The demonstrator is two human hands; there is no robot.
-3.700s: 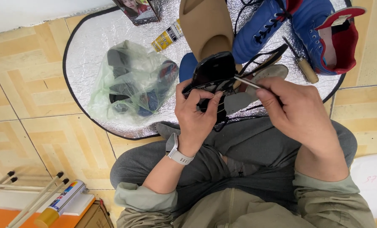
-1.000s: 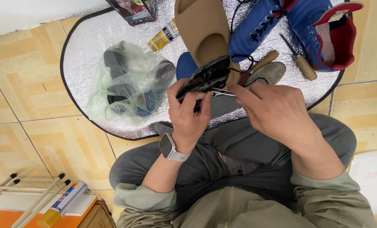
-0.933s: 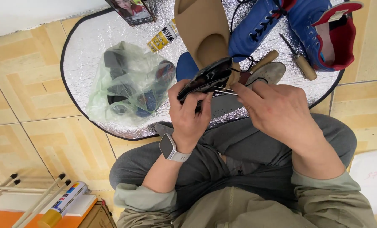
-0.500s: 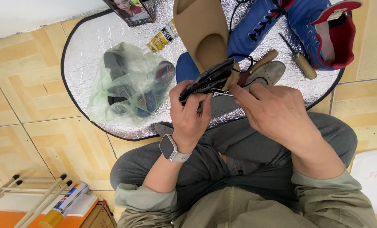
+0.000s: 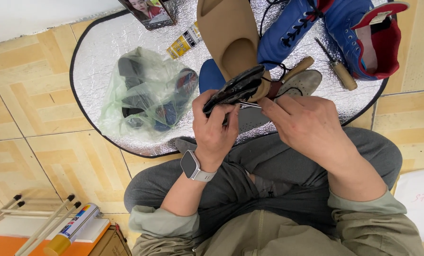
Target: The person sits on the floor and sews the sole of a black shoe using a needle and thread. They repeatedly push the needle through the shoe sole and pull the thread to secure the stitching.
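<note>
My left hand [image 5: 216, 130], with a watch on its wrist, grips a black shoe piece [image 5: 235, 88] by its lower edge, held up above my lap. My right hand [image 5: 303, 124] pinches a thin metal needle [image 5: 249, 105] against that black piece. A wooden-handled tool [image 5: 295, 71] and dark thread stick out just behind the piece. A tan shoe sole [image 5: 231, 33] stands behind it, over the silver mat [image 5: 103, 42].
Blue high-top shoes [image 5: 349, 33] with red lining lie at the mat's far right, beside a wooden-handled awl [image 5: 336, 66]. A green plastic bag [image 5: 145, 97] of items, a yellow glue tube [image 5: 183, 43] and a phone [image 5: 148, 12] lie at the left. A marker [image 5: 72, 227] lies near left.
The black piece has tilted from face-on to edge-on and risen slightly. My right hand has closed in toward it with the needle.
</note>
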